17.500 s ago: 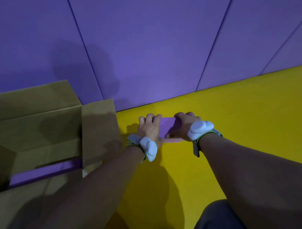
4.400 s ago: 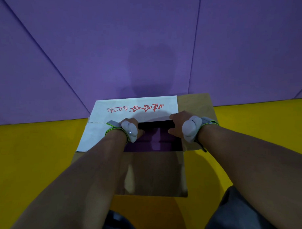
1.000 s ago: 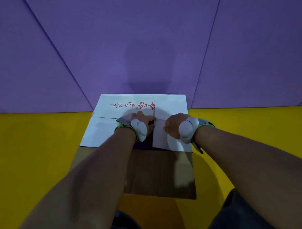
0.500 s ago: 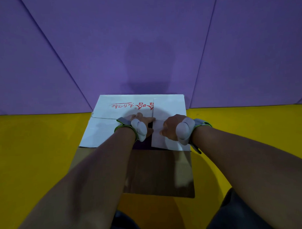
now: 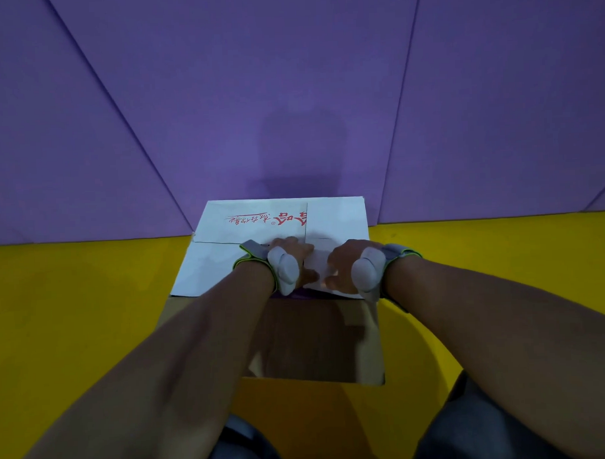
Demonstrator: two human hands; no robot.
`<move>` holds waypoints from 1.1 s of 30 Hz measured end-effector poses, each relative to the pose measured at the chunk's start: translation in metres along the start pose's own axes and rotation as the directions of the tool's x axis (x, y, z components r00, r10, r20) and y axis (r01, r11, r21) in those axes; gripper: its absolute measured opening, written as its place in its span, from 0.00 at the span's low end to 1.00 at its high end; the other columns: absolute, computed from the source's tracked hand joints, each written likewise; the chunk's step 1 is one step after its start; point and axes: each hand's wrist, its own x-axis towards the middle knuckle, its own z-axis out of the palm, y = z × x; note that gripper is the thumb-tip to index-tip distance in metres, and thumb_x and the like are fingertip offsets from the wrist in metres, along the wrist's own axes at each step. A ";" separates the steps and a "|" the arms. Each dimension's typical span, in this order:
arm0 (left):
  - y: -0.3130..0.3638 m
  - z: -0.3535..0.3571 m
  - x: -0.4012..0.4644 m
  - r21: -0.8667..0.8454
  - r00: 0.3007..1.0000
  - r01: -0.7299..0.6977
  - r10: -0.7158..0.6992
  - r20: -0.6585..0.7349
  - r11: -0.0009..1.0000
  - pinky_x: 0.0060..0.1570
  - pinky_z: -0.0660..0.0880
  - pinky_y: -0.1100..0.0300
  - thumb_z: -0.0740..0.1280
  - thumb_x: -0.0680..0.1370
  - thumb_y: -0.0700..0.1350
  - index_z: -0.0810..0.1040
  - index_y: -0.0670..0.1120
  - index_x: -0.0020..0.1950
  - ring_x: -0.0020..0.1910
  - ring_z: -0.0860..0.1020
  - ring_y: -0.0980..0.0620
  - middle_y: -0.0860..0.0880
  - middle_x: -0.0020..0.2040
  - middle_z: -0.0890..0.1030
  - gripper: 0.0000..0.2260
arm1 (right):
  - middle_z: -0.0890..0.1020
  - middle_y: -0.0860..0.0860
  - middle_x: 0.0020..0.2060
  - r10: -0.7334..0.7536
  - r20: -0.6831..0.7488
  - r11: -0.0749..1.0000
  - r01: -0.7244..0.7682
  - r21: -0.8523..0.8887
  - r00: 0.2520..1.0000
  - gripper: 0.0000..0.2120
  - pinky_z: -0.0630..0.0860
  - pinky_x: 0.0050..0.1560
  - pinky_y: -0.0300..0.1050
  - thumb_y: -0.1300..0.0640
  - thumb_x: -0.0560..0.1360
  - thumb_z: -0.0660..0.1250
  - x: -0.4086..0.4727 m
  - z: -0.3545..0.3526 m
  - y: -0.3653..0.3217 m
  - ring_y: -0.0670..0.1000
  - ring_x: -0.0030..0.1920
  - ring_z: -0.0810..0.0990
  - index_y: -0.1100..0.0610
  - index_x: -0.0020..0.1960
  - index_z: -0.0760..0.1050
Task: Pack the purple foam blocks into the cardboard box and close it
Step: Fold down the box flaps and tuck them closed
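Note:
The cardboard box (image 5: pixel 332 338) stands on the yellow floor against the purple wall. Its white top flaps (image 5: pixel 338 216), with red print, lie folded flat over the opening. The brown near flap hangs open towards me. A thin strip of purple foam block (image 5: pixel 293 294) shows at the near edge of the opening; the rest of the contents are hidden. My left hand (image 5: pixel 290 255) presses on the flaps at the centre seam. My right hand (image 5: pixel 343 264) rests with curled fingers on the right flap, just beside it. Neither hand holds anything.
The purple padded wall (image 5: pixel 289 92) rises right behind the box. Yellow floor mat (image 5: pixel 74 306) stretches to both sides. My knees (image 5: pixel 490 428) are at the bottom of the view, close to the box's near flap.
The right flap has come down flat onto the box top under my right hand. Both hands stay at the centre seam, and less purple foam shows.

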 end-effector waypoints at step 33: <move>0.030 0.062 -0.073 0.105 0.964 -0.251 0.240 0.113 0.962 0.71 0.59 0.37 0.75 0.64 0.63 0.47 0.53 0.78 0.78 0.49 0.36 0.42 0.80 0.48 0.52 | 0.82 0.54 0.56 0.028 0.100 0.994 -0.017 -0.107 0.995 0.24 0.78 0.47 0.41 0.47 0.70 0.68 -0.044 -0.017 -0.001 0.52 0.55 0.82 0.60 0.61 0.77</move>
